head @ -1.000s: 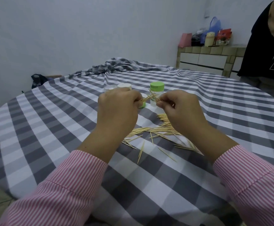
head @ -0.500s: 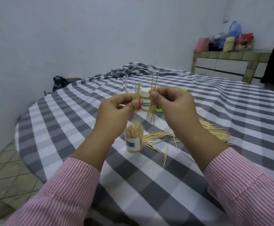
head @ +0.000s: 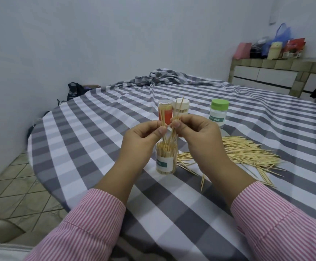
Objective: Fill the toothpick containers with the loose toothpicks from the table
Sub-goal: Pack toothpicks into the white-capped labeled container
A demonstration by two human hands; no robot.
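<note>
Both hands have come lower since half a second ago, bringing their toothpicks down until the tips dip into the mouth of the open container (head: 166, 159), which was standing free below them before. That container is a small clear plastic cylinder with a white and green label, packed with upright wooden sticks, and it stands on the worktop (head: 89, 147) toward the near left edge. Above it the left hand (head: 142, 140) has its thumb and forefinger pressed together on a few thin pale toothpicks (head: 163, 119), holding them nearly upright. Beside it, the right hand (head: 200, 136) pinches another small bundle (head: 177, 110) between thumb and fingertips, these sticks leaning a little and crossing the others low down. A grey and white checked cloth covers the round worktop, smooth near the person and rumpled into folds at the far edge. Loose toothpicks (head: 247, 153) lie in a flat, fanned heap to the right of the open container, with a few strays nearer the front edge. Behind the hands stand three more cylinders: one clear with an orange label (head: 165, 112), one with a cream cap (head: 183, 108), and farther right one with a bright green screw cap (head: 219, 113) and a label reading TOOTHPICK. Pink and white striped sleeves (head: 89, 223) cover both forearms.
</note>
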